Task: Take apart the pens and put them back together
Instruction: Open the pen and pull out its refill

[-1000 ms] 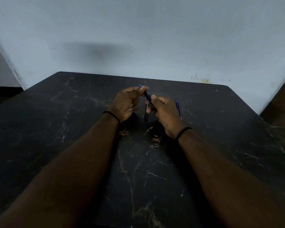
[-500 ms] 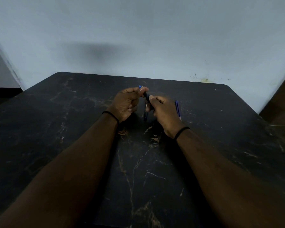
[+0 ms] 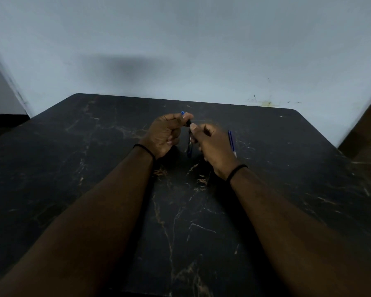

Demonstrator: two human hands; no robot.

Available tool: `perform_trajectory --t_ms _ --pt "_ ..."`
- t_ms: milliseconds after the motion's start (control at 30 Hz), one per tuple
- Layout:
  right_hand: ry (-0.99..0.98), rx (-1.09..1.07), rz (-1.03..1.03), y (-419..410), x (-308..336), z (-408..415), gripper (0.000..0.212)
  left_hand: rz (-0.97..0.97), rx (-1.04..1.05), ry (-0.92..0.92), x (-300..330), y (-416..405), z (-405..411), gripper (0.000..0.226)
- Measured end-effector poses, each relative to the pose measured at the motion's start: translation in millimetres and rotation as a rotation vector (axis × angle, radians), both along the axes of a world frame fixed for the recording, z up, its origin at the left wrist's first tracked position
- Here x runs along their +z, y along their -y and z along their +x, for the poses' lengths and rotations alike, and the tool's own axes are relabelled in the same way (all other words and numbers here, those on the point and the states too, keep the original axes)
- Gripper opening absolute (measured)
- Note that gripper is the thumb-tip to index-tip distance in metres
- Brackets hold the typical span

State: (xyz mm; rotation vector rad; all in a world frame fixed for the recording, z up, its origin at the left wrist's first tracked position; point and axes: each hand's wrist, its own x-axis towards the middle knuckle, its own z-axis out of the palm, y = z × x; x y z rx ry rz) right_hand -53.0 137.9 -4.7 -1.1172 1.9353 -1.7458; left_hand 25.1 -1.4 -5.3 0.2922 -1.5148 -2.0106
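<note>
Since a second ago the right hand [image 3: 212, 144] has drawn slightly back from the left hand [image 3: 166, 133]; a short gap now shows between the thumbs. Nearest, both forearms lie low over the dark veined worktop [image 3: 94, 189]. Right hand: fingers curled round a dark pen barrel [image 3: 190, 144] that hangs down toward the worktop. Left hand: fist closed, thumb and forefinger pinching a short dark piece with a blue tip [image 3: 185, 117].

Judgement: the pen is being pulled apart at its joint. Best done by a straight pull along the axis, grip close to the joint, no bending.

Beyond the right hand, a blue refill or pen [image 3: 231, 142] lies on the worktop.

Pale print runs along the barrel; unreadable.
</note>
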Motion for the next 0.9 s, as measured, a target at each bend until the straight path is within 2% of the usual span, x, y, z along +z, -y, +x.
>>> perform_trajectory --t_ms 100,267,367,500,667,900 --pt "0.021 -0.003 0.026 0.6 2.5 2.9 0.033 0.004 0.007 0.001 0.7 -1.4 0.7 0.014" --pt "0.022 -0.007 -0.036 -0.5 0.5 2.5 0.011 0.000 0.014 0.011 2.9 -3.6 2.3 0.013" --pt "0.040 -0.011 -0.059 0.2 -0.6 2.0 0.017 -0.001 0.003 0.015 1.8 -2.2 1.8 0.013" --pt "0.041 0.006 -0.029 0.1 0.7 2.5 0.014 0.002 -0.004 0.012 0.4 0.5 1.5 0.015" --pt "-0.039 -0.028 -0.009 -0.6 0.9 3.8 0.021 0.008 0.008 0.014 0.6 0.3 2.4 0.016" --pt "-0.313 -0.204 0.049 -6.6 -0.6 1.9 0.020 0.010 0.070 0.018 3.5 -2.1 3.8 0.020"
